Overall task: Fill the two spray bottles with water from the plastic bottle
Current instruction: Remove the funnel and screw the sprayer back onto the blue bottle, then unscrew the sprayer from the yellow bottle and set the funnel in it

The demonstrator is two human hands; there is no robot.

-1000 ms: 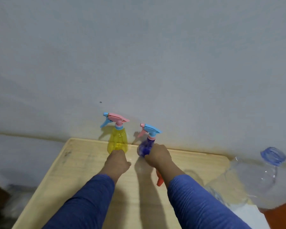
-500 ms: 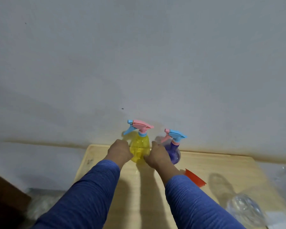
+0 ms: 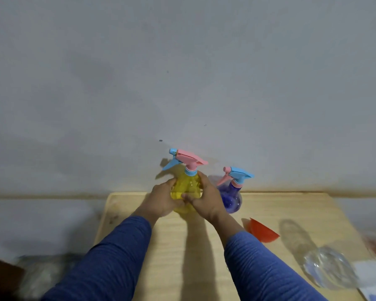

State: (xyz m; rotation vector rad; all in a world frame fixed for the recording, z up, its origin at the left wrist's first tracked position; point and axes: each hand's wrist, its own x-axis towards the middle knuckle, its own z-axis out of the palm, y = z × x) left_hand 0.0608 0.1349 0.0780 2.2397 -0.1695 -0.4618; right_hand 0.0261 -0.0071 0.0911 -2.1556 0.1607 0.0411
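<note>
An orange funnel (image 3: 262,233) lies on the wooden table (image 3: 291,205) below a grey wall (image 3: 182,72).

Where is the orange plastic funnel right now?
In the head view the orange plastic funnel lies on the wooden table, right of the right hand, between the purple spray bottle and the clear plastic bottle.

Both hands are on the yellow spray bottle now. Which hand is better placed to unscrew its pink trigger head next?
Probably the right hand: its fingers already reach up to the blue collar under the trigger head. The left hand wraps lower around the yellow spray bottle, well placed to steady it.
</note>
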